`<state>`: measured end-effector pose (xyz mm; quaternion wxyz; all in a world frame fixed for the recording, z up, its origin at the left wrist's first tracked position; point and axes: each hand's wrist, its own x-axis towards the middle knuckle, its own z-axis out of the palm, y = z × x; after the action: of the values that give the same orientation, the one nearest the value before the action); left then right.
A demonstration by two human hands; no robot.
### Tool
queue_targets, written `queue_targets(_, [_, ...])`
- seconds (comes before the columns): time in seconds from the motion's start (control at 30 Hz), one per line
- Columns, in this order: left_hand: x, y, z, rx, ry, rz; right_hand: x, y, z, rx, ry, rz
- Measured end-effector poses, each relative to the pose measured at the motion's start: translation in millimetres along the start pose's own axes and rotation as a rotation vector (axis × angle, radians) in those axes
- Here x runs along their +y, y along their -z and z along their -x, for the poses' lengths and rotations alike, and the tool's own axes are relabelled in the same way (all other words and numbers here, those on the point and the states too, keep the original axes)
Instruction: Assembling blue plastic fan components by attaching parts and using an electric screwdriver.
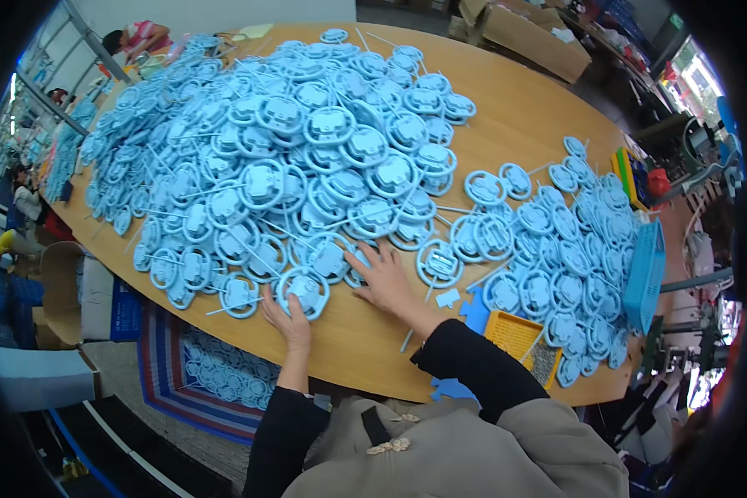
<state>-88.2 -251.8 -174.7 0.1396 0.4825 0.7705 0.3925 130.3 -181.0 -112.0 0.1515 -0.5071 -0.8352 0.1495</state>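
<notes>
Nearest the camera, the person's two black-sleeved forearms rise from the lower edge over a grey garment and reach onto the wooden table [523,124]. The left hand [289,319] lies palm down at the table's near edge, wrist bent, with its fingers curled onto the rim of a light blue round plastic part [305,290] at the foot of the big heap; it grips that rim lightly rather than lying flat. The right hand [383,278] stretches further in, palm down with fingers spread and loose, resting on the table and touching the blue parts at the heap's near edge; it grasps nothing.

Just right of the right forearm sit a yellow tray [515,334] of small dark pieces and a flat blue cut-out piece [476,314]. Beyond the hands, the large pile of blue round parts [282,158], threaded with thin pale sticks, covers most of the left half of the table. A smaller pile of the same parts [564,266] spreads along the right side, with a blue basket [646,278] beside it. At the far end stands a cardboard box [531,37], and another person [137,37] bends over the far left corner.
</notes>
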Motion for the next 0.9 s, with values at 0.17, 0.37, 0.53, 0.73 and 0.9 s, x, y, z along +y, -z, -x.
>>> queue_targets(0.17, [7.4,-24.5,-3.7,0.052,-0.021,0.206,18.4,0.5,2.3,0.034,-0.004,0.056])
queue_targets(0.37, [34.2,-61.6,-17.6,0.072,-0.056,0.008,51.8,4.3,-4.1,0.108,-0.115,0.118])
queue_targets(0.53, [35.0,-62.0,-13.3,0.069,-0.047,0.086,71.9,45.2,20.3,0.22,-0.064,-0.026])
queue_targets(0.73, [32.5,-29.4,1.1,-0.102,-0.009,0.549,156.7,120.4,115.3,0.422,-0.34,0.129])
queue_targets(0.9, [61.4,17.3,23.8,-0.222,0.078,0.639,169.7,161.1,167.4,0.395,-0.466,0.028])
